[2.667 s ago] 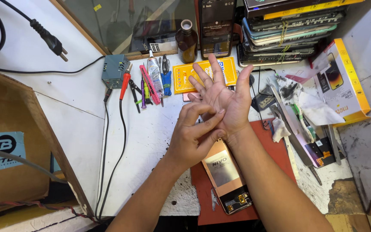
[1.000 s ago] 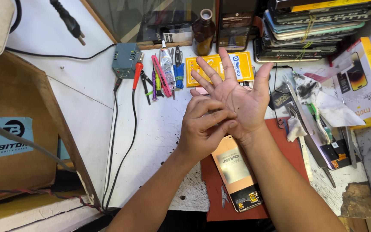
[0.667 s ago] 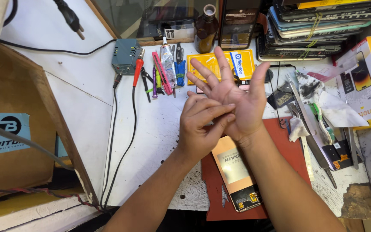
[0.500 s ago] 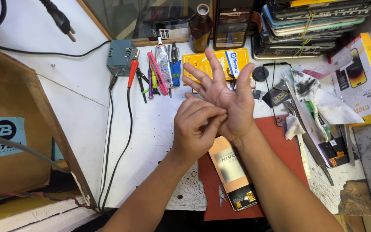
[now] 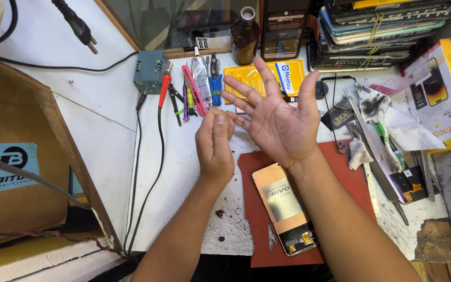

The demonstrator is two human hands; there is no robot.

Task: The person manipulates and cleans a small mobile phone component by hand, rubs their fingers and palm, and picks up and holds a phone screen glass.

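Neither grip holds anything: the right hand (image 5: 280, 122) is spread wide, palm up, fingers fanned toward 12 o'clock; the left hand (image 5: 215, 143) is narrowed to a loose pinch, its fingertips (image 5: 220, 119) just beside the right palm's 9 o'clock edge, whether touching cannot be told; both hover above the desk (image 5: 184, 172). At 6 o'clock of the hands, an opened phone (image 5: 284, 209) lies with its inner side up on a dark red mat (image 5: 351, 177), untouched. At 11 o'clock a row of hand tools lies side by side, among them a red-handled screwdriver (image 5: 164, 86) and a glue tube (image 5: 200, 70); a yellow card pack (image 5: 259, 78) sits at 12 o'clock, partly behind the fingers, with a brown bottle (image 5: 245, 34) beyond it; a stack of phones (image 5: 382, 26) occupies 1 o'clock. Judged as a rubbing or picking at the palm, the work goes best with the open hand kept flat and steady and the pinch working over the mat, so anything dislodged falls clear of the phone's exposed parts.
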